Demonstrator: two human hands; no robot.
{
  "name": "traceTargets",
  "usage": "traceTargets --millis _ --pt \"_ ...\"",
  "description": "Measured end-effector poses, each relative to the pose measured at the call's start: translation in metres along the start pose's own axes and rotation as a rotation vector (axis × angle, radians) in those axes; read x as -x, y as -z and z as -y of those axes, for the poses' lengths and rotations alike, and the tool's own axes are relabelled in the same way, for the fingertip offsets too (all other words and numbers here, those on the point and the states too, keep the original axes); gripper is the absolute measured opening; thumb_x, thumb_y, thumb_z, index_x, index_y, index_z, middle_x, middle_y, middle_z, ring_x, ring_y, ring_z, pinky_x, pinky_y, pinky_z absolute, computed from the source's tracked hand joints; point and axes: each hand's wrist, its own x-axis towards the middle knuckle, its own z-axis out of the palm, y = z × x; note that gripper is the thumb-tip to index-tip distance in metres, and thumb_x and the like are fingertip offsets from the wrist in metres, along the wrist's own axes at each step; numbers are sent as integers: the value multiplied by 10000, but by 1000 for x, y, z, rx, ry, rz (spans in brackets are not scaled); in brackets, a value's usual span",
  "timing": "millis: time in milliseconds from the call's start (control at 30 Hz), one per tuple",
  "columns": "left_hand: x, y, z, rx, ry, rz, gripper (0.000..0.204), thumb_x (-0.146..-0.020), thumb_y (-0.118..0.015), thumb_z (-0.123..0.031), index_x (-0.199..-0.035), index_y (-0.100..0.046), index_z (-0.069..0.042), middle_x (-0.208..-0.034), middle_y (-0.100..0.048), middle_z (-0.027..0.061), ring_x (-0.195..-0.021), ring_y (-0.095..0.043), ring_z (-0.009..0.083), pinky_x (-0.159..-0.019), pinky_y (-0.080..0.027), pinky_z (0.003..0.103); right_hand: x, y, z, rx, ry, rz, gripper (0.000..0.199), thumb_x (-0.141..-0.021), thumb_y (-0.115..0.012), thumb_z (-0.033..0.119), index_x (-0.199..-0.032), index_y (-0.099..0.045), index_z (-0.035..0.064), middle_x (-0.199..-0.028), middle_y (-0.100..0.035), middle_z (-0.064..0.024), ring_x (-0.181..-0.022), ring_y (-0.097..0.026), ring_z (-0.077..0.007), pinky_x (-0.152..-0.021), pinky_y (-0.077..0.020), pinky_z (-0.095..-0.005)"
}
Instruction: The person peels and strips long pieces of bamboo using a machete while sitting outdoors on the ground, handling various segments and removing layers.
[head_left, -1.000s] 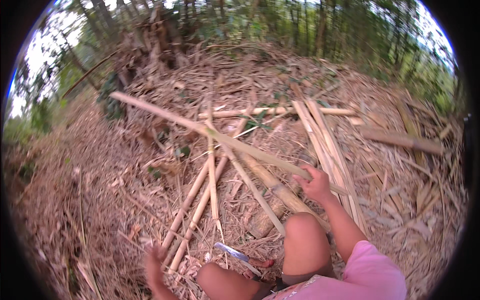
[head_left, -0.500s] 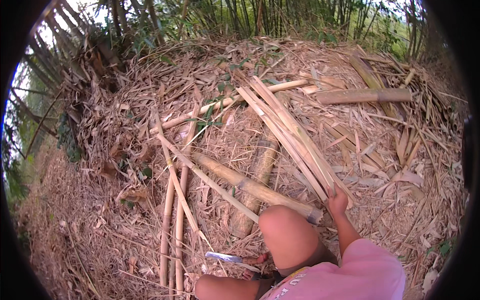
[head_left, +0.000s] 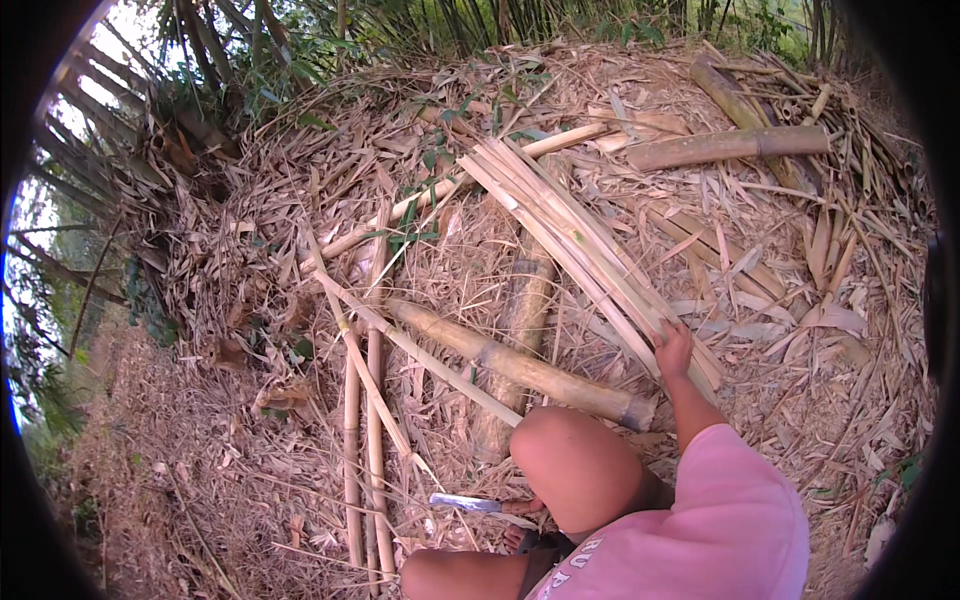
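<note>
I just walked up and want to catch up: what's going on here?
A person in a pink shirt has their right hand on the near end of a bundle of split bamboo strips. Their left hand is out of view. A knife lies near the bent right knee, with a thick bamboo pole beyond.

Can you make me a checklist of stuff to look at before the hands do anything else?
1. Bare right hand touching the long, flat, pale bamboo strips: ok.
2. Strips gathered together, side by side: ok.
3. Firm grip on them: cannot tell; the fingertips are too small to judge.
4. Shiny metal knife with a brown handle away from the right hand: ok.
5. Bare left hand in sight: not ok, out of view.
6. Thick, round, yellow-brown bamboo pole apart from the right hand: ok.
</note>
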Motion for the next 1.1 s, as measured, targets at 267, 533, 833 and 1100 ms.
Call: traceTargets --millis 267,533,833,1100 --pt "7 -1 0 -20 -17 -30 516 -1001 -435 -408 -1233 -594 24 -1136 -658 143 -1019 -597 214 -928 -444 376 -20 -13 -11 -84 -26 139 453 -777 -763 165 -1211 -666 82 -1042 -602 -148 -1070 -537 -346 -956 -422 -457" --pt "15 2 3 -17 -25 -71 504 -998 -436 -396 -1217 -601 26 -1119 -663 150 -997 -604 219 -907 -453 379 -10 12 68 -11 -117 55 429 -766 -754 216 -1158 -668 65 -1084 -565 -182 -1093 -532 -344 -967 -429 -426" --pt "21 6 13 -32 -25 -89 490 -995 -437 -383 -1199 -609 28 -1099 -668 157 -971 -610 225 -884 -463 382 51 40 148 -579 102 407 209 -838 -707 200 -966 -703 34 -876 -665 -150 -822 -652 -277 -777 -518 -381" --pt "22 13 25 -17 -31 -110 479 -992 -438 -372 -1183 -616 30 -1081 -672 164 -949 -617 231 -864 -471 384 52 99 200 -709 -34 809 287 -909 -634 281 -947 -708 6 -790 -698 -154 -761 -686 -253 -705 -534 -373"
